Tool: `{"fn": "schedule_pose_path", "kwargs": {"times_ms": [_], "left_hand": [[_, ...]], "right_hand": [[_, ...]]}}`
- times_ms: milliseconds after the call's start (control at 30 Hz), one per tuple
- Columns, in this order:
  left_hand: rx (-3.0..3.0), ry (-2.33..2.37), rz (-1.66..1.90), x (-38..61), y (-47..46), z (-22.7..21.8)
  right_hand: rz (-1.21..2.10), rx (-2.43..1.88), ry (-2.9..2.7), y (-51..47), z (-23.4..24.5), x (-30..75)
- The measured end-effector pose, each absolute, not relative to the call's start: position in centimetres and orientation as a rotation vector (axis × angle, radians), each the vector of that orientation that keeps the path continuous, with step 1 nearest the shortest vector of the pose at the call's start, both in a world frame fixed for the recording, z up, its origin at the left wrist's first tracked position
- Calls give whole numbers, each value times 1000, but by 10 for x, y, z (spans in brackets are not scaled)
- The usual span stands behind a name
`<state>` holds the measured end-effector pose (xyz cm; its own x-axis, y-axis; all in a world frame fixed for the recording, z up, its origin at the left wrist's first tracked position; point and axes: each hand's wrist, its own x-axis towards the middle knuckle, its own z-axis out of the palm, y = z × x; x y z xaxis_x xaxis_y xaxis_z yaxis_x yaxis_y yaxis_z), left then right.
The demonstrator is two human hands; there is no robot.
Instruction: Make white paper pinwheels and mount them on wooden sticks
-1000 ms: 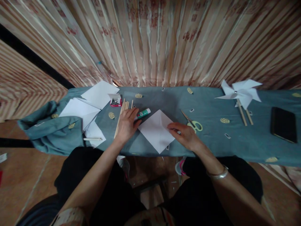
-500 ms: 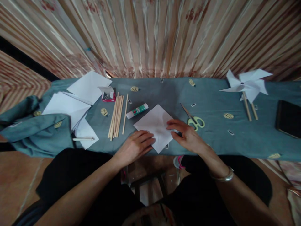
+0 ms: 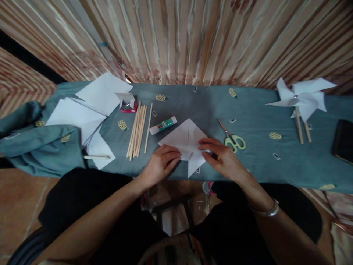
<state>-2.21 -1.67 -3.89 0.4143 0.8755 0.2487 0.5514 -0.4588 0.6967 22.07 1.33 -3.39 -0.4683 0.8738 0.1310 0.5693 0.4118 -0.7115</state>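
Note:
A white square of paper (image 3: 185, 132) lies in front of me with a corner pointing toward me. It has slits running in from its corners, and its lower left part is lifted and bent. My left hand (image 3: 160, 164) pinches that lifted part between thumb and fingers. On the other side, my right hand (image 3: 223, 159) has its thumb and fingers closed around the right part of the paper, hiding that corner. A glue stick (image 3: 163, 125) lies just beyond the paper's upper left edge. Green-handled scissors (image 3: 231, 138) rest to the right, with their blades slightly apart.
Wooden sticks (image 3: 138, 130) lie left of the glue stick, near a small red box (image 3: 128, 106) of metal pins. Further left are white paper sheets (image 3: 79, 119) and a pen (image 3: 96, 157). A paper pinwheel (image 3: 305, 97) and a dark object (image 3: 343, 141) sit at right.
The paper's lower left part, flat before, is now lifted and bent in my left hand. My right hand has stayed by the right corner. The whole view has shifted slightly.

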Motion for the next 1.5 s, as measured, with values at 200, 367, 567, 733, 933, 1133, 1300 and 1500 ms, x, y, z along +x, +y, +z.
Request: {"fn": "schedule_pose_path", "kwargs": {"times_ms": [200,367,567,733,933,1133,1300,1500], "left_hand": [[2063,1282,831,-18,-13,-42],[2045,1284,821,-19,-10,-40],[2055,1311,800,-19,-9,-40],[2038,1320,787,-19,-9,-40],[2026,1324,773,-18,-8,-40],[2033,1324,749,-18,-6,-40],[2042,1323,753,-18,-6,-41],[2062,1322,757,-18,-5,-42]], "right_hand": [[613,-1189,-2123,-2,-26,204],[437,-1123,-2255,-15,-32,193],[343,-1132,-2332,-19,-43,189],[354,-1125,-2332,-19,-46,187],[378,-1151,-2342,-19,-47,187],[364,-1160,-2357,-19,-49,187],[387,-1165,-2343,-17,-49,186],[323,-1158,-2331,-9,-49,184]]}}
